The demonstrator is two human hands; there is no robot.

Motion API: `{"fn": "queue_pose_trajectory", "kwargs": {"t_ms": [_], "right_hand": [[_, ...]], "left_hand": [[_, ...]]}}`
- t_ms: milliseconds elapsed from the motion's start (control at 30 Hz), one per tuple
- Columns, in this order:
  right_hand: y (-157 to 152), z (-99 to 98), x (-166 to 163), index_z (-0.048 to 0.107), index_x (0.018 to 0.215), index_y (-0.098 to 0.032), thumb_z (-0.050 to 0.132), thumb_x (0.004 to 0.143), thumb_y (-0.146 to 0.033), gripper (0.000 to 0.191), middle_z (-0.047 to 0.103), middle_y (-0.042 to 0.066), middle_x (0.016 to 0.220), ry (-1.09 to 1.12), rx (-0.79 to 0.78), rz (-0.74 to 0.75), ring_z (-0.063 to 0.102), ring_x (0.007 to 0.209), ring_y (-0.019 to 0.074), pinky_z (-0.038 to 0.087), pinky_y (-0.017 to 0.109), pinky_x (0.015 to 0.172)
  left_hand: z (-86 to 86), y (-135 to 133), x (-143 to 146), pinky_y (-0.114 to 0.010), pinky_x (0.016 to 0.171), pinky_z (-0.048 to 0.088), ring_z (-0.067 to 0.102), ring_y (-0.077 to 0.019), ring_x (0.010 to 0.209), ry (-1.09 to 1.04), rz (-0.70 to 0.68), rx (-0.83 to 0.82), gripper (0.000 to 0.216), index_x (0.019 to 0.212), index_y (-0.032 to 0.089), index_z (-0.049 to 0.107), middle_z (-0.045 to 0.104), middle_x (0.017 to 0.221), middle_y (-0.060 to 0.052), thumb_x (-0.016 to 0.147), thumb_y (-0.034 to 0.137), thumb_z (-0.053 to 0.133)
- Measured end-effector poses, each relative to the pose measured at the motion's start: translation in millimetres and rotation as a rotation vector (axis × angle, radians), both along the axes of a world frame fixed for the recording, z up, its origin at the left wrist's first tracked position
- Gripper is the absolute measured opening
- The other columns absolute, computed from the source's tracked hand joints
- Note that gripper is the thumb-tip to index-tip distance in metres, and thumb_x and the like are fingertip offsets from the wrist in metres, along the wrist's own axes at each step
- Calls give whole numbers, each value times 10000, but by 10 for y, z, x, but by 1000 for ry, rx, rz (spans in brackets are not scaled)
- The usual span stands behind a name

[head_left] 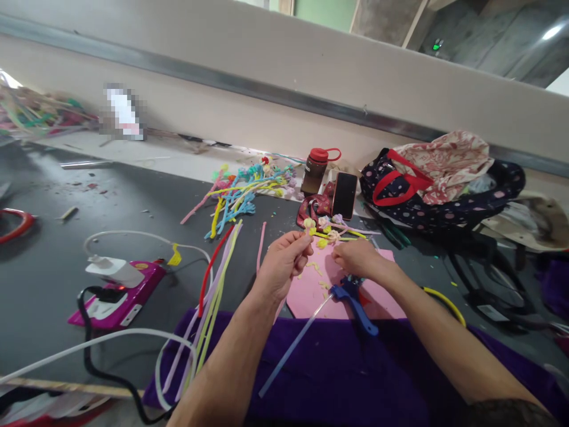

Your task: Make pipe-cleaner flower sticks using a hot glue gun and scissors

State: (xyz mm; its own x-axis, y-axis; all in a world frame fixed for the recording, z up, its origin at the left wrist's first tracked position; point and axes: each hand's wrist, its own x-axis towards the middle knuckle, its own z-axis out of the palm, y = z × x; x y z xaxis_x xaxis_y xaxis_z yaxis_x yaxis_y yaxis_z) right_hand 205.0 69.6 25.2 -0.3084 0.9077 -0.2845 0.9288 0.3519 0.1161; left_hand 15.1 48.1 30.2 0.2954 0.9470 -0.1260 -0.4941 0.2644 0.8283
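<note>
My left hand [287, 261] is pinched shut on a small pale yellow fuzzy flower [309, 224], which looks made of pipe cleaner, over a pink mat [306, 296]. To its right, my right hand [358, 258] has its fingers curled closed, and whatever they may hold is hidden. Just beyond the hands lie several finished-looking flowers [338, 219] with purple, cream and yellow heads and long stems. A blue glue gun [358, 308] rests on the mat below my right hand, a translucent glue stick [296, 347] sticking out toward me. Yellow scraps [315, 268] are scattered on the mat.
Loose pipe cleaners [217, 284] lie left of my arm, near a magenta power strip [120, 296] with cables. Behind are a pile of coloured stems [249, 190], a red-capped bottle [315, 172], a phone [344, 196] and a dotted bag [400, 207]. Purple cloth [355, 373] hangs in front.
</note>
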Motion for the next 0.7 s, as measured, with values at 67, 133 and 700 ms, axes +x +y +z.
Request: {"fn": "queue_pose_trajectory", "kwargs": {"t_ms": [67, 133, 700], "right_hand": [[-11, 23, -81, 689, 820, -148, 487, 803, -202, 210, 713, 131, 826, 10, -22, 12, 645, 796, 239, 389, 277, 651], [-50, 72, -152, 680, 870, -171, 477, 819, -215, 215, 716, 93, 822, 52, -52, 45, 646, 764, 200, 387, 246, 628], [-285, -96, -371, 665, 762, -155, 548, 733, -203, 130, 701, 120, 782, 148, -23, 146, 631, 741, 239, 374, 285, 645]], "left_hand": [[4, 0, 0, -142, 314, 137, 320, 2, 337, -1, 5, -3, 242, 647, 146, 514, 521, 573, 51, 698, 324, 670], [6, -3, 2, -146, 312, 137, 319, 2, 332, 4, 11, -7, 243, 643, 145, 515, 520, 565, 51, 695, 322, 672], [-7, -29, 21, -140, 317, 149, 324, 1, 340, 10, -19, 9, 246, 669, 143, 523, 540, 570, 41, 702, 338, 670]]}}
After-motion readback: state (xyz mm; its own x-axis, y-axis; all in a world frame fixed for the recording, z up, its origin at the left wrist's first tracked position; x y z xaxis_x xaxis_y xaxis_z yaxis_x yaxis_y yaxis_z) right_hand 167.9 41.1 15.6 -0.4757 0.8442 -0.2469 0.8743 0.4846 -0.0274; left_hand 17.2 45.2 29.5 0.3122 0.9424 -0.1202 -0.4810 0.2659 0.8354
